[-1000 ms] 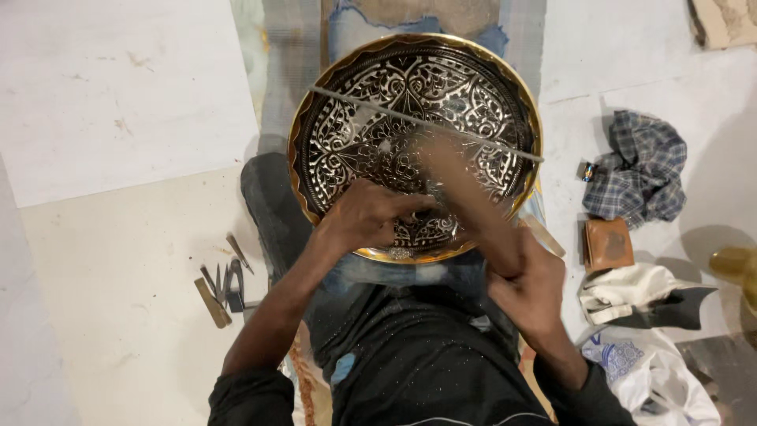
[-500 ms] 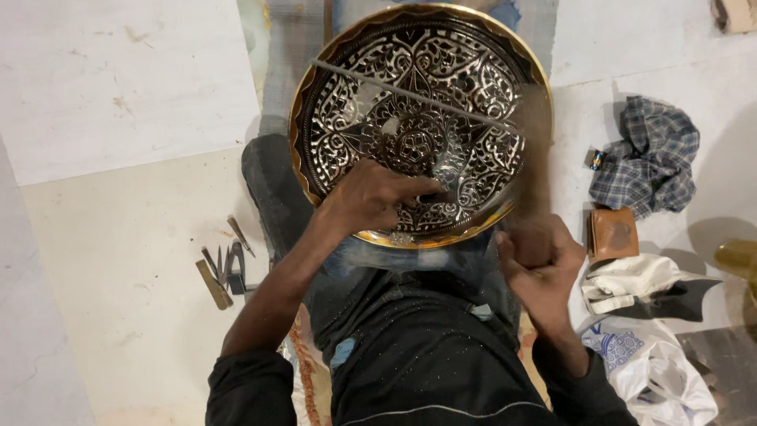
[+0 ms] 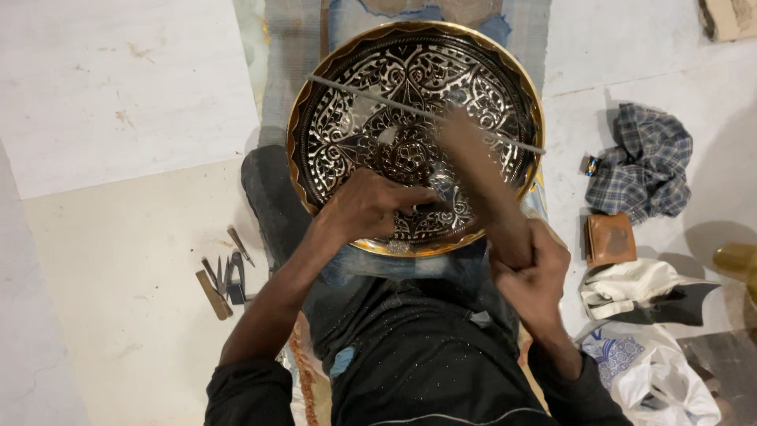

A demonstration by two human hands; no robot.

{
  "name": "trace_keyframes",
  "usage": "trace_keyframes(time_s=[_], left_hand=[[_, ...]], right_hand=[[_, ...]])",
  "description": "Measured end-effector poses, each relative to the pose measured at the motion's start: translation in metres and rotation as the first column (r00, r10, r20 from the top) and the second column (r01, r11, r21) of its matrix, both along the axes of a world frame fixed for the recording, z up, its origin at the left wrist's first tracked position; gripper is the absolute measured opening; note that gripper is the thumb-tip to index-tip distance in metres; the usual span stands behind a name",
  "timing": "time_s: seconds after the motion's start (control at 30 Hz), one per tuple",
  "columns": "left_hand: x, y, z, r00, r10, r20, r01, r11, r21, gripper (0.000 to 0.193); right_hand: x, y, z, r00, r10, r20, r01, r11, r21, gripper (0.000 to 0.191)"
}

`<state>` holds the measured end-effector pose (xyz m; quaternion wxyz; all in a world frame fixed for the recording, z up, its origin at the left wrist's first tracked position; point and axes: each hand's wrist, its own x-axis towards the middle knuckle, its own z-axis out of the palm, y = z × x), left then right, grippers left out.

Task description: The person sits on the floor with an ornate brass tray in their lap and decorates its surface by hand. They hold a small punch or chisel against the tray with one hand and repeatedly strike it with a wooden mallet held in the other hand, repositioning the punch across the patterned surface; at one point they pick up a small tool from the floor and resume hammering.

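Round engraved metal tray [image 3: 410, 87] sits just beyond the knees, its near rim against the lap. Left hand [image 3: 367, 207] rests on the near part of the tray, fingers pinched narrow around a small tool; tool mostly hidden. Right hand [image 3: 530, 264] is fisted around a mallet [image 3: 473, 158], motion-blurred, long axis running from near-right to far-left over the tray. Left hand is nearer the work spot. Thin rod [image 3: 426, 114] lies across the tray, left to right.
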<state>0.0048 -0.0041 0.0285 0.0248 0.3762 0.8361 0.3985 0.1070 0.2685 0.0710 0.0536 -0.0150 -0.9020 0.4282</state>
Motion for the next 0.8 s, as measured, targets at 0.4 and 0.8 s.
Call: trace_keyframes(time_s=[0.4,0.8], left_hand=[[-0.003,-0.001,0.005,1.0,0.022,-0.005,-0.022,0.998,-0.059,0.071],[-0.005,-0.001,0.012,1.0,-0.012,-0.008,0.013,1.0,0.014,0.071]], right_hand=[[0.013,0.008,-0.028,0.985,0.046,-0.164,-0.113,0.896,-0.43,0.037],[0.023,0.009,-0.018,0.975,-0.029,0.22,0.013,0.997,0.073,0.031]])
